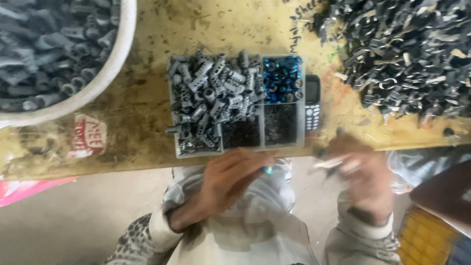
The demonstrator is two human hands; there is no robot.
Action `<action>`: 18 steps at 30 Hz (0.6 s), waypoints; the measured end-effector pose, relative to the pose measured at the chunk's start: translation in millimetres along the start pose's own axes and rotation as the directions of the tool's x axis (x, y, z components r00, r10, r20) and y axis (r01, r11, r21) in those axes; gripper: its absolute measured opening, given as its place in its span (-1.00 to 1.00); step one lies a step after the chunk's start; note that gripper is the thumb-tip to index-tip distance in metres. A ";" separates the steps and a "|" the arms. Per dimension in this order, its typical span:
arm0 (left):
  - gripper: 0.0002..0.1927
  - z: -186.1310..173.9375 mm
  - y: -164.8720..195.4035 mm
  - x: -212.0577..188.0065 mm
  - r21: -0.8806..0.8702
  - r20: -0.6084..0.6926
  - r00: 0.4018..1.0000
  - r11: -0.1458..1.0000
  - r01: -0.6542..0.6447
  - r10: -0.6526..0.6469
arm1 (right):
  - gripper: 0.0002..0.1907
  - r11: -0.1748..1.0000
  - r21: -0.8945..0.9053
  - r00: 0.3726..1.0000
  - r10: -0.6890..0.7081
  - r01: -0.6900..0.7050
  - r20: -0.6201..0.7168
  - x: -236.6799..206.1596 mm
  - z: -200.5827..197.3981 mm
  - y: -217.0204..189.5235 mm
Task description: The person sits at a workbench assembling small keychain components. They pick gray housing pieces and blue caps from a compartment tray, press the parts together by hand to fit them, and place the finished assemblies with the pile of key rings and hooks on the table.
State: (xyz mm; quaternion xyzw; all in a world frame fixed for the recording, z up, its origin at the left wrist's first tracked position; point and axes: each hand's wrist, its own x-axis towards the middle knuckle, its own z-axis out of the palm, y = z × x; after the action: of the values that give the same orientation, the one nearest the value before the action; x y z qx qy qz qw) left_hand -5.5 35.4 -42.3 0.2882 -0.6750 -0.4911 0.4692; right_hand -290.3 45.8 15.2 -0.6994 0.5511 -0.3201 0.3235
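Blur smears the right hand (365,179), so I cannot tell how its fingers sit; something pale and thin (329,163) sticks out from it toward the left, its kind unreadable. One white basin (110,68) at the bench's far left corner is cut off by the frame, grey cylindrical parts heaped inside. One loose pile of dark clips (407,54) at the far right corner also runs out of sight.

Near the front edge of the wooden bench (142,108) stands one sectioned tray (238,105): grey ribbed sleeves (211,95) overflow its left part, shiny blue rings (282,78) fill the back right cell, and fine dark bits lie in two front cells. One keypad phone (312,103) lies just beside the tray's right wall.

Both hands hang just off the front edge, over a pale cloth on the lap. The left hand (230,179) angles up from a spotted sleeve, fingers drawn together, pinching one small blue ring (268,170) at the fingertips, just below the tray.
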 end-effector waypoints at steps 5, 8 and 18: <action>-0.61 -10.5 11.4 -4.3 0.206 0.086 0.989 0.969 -0.133 0.118 | -0.39 0.875 -0.159 0.859 -0.387 0.456 0.334 11.7 19.6 -32.7; -0.58 -22.8 15.1 -12.5 0.345 0.182 0.966 0.908 -0.236 0.181 | -0.33 0.838 -0.251 0.822 -0.337 0.484 0.459 18.0 23.7 -49.7; -0.53 -16.6 18.1 -18.9 -0.162 0.083 0.972 0.959 0.232 -0.221 | -0.75 0.961 -0.166 0.935 -0.162 0.222 0.317 5.7 9.7 -25.3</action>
State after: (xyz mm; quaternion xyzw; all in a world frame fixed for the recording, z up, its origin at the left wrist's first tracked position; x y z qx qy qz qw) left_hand 18.4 51.3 -30.8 0.3065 -0.6075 -0.6067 0.4109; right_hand -267.2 45.9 30.4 -0.8193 0.4535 -0.1836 0.2989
